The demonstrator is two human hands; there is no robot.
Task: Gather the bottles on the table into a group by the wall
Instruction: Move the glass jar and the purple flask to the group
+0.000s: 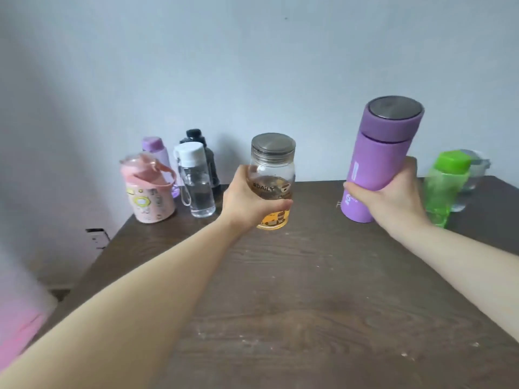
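Observation:
My left hand (247, 200) grips a clear glass bottle (273, 169) with a metal lid and a yellow base, held above the dark wooden table (280, 290). My right hand (393, 197) holds a purple flask (379, 153) with a steel-topped cap, tilted slightly and lifted off the table. By the wall at the back left stand a pink bottle (148, 192), a clear bottle with a white cap (195, 181), a lilac bottle (153, 146) and a black bottle (196, 136). A green bottle (446, 181) stands at the right, partly behind my right hand.
A clear glass vessel (474, 169) sits behind the green bottle near the right back corner. The pale wall (252, 66) runs along the table's far edge. The table's left edge drops off beside a pink surface (19, 332).

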